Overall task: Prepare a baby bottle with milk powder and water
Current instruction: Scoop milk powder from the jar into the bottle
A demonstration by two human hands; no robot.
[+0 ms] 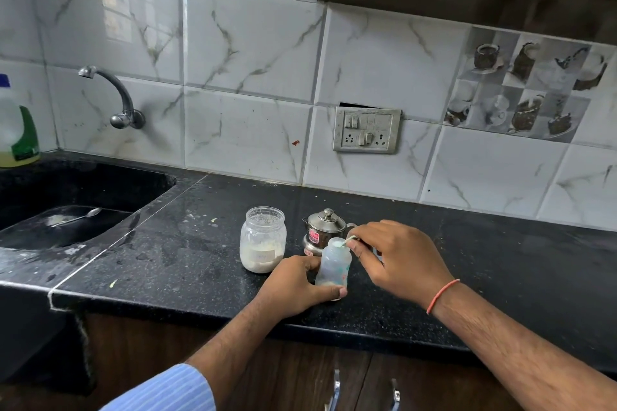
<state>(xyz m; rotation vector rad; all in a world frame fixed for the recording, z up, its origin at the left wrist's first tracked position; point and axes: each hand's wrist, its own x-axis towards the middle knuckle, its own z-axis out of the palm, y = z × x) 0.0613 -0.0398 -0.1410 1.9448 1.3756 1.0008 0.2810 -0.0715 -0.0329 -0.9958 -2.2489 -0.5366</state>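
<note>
A translucent baby bottle (334,265) stands uncapped on the black counter (187,253), with a little white powder at its bottom. My left hand (293,287) grips its lower part, thumb across the front. My right hand (397,260) pinches a small pale green scoop (347,240) whose bowl lies at the bottle's mouth. An open glass jar (263,238) of white milk powder stands just left of the bottle. Behind the bottle sits a small lidded steel pot (322,230) with a red label.
A black sink (66,210) at the left holds a metal spoon (78,216), below a wall tap (117,97). A detergent bottle (16,130) stands at the far left. A switch panel (367,130) is on the tiled wall. Cabinet handles (335,390) lie below the counter edge.
</note>
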